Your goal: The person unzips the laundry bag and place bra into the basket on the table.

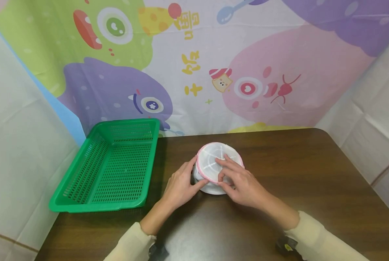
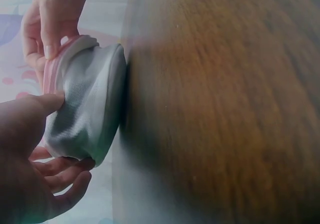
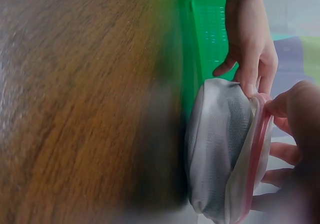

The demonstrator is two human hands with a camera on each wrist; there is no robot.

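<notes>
A round white mesh laundry bag [image 1: 211, 163] with a pink zipper round its top edge stands on the brown table. White strips cross its lid. My left hand [image 1: 179, 185] holds the bag's left side, thumb at the front of the pink rim; in the left wrist view its fingers [image 2: 70, 179] curl under the mesh side. At the front right of the rim, my right hand [image 1: 243, 183] pinches the zipper edge between thumb and index finger, its other fingers spread over the lid. The right wrist view shows the mesh wall [image 3: 215, 144] sagging in folds. The zipper's pull is hidden.
A green plastic basket [image 1: 150, 165] with slotted walls stands on the table's left side. Behind the table [image 1: 312, 188] hangs a cloth [image 1: 201, 108] printed with cartoon monsters. Pale wall coverings flank both sides.
</notes>
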